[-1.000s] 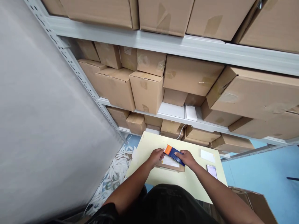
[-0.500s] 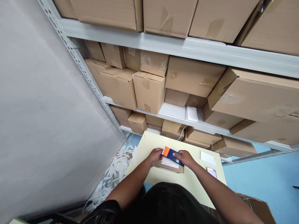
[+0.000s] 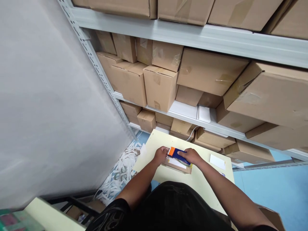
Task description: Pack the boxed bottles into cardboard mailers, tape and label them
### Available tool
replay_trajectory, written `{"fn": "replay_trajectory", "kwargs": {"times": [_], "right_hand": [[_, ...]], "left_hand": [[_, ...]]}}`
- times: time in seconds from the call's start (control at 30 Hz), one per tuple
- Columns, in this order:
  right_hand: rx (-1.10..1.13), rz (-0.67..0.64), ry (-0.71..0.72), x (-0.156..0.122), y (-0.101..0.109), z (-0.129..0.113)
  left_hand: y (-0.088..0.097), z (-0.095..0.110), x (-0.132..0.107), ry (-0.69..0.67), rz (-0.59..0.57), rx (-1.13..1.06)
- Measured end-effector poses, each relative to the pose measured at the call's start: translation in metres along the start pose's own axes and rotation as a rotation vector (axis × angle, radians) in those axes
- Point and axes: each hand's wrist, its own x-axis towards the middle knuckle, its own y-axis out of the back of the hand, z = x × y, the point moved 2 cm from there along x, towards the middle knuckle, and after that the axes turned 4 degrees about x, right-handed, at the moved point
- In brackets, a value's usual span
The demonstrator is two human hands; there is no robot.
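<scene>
A small flat brown cardboard package (image 3: 178,167) with a white label lies on the pale yellow table (image 3: 168,175). My left hand (image 3: 160,155) rests on the package's left end, fingers curled down on it. My right hand (image 3: 190,156) grips a blue tool with an orange end (image 3: 176,153) and holds it across the package's top. The orange end points toward my left hand.
A white card (image 3: 217,161) lies on the table to the right, with a phone's corner (image 3: 222,175) just beyond my right arm. Metal shelving (image 3: 192,35) full of cardboard boxes stands behind the table. White paper strips and tape rolls (image 3: 121,175) litter the floor at left. A grey wall (image 3: 48,112) is close on the left.
The view has tilted down and shifted right. The blue tool has slid a little along the package toward my left hand. Both hands stay on the package.
</scene>
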Motion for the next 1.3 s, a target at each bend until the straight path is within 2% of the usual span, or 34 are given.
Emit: {"fn": "replay_trajectory", "kwargs": {"times": [0.17,0.23,0.37,0.5,0.67,0.73,0.8,0.87,0.9,0.97,1.03,1.17,1.23,1.3], "right_hand": [[-0.058,-0.012,-0.026,-0.006,0.008,0.012],[-0.091,-0.006,-0.023,-0.009,0.006,0.014],[-0.141,0.014,-0.027,-0.011,0.001,0.009],[-0.145,0.014,-0.047,-0.009,-0.001,0.006],[-0.144,0.011,-0.051,-0.007,-0.003,0.008],[-0.146,0.012,-0.043,-0.006,-0.004,0.01],[-0.142,0.012,-0.051,-0.005,-0.004,0.012],[-0.138,0.0,-0.06,-0.005,-0.004,0.013],[-0.14,-0.009,-0.057,-0.004,-0.005,0.012],[-0.149,-0.025,-0.04,-0.003,-0.005,0.011],[-0.162,-0.031,-0.034,-0.001,-0.005,0.008],[-0.162,-0.047,-0.043,0.0,0.003,0.008],[-0.15,-0.042,-0.046,-0.005,0.014,0.018],[-0.131,-0.03,-0.072,-0.014,0.027,0.041]], "left_hand": [[0.03,-0.016,0.003,-0.041,0.12,0.109],[0.036,-0.024,0.003,-0.044,0.155,0.174],[0.026,-0.037,0.006,-0.037,0.173,0.309],[0.009,-0.043,0.017,0.011,0.116,0.408],[0.017,-0.042,0.015,0.052,0.095,0.504],[0.021,-0.038,0.004,-0.067,0.128,0.539],[0.019,-0.033,-0.011,-0.337,0.117,0.627],[0.009,-0.029,-0.025,-0.624,0.028,0.767],[0.004,-0.029,-0.031,-0.714,-0.022,0.842],[-0.005,-0.03,-0.036,-0.763,-0.067,0.963],[-0.009,-0.032,-0.035,-0.759,-0.054,1.041],[-0.007,-0.034,-0.03,-0.779,-0.037,1.1],[-0.005,-0.035,-0.029,-0.782,-0.03,1.112],[-0.004,-0.035,-0.028,-0.779,-0.029,1.132]]}}
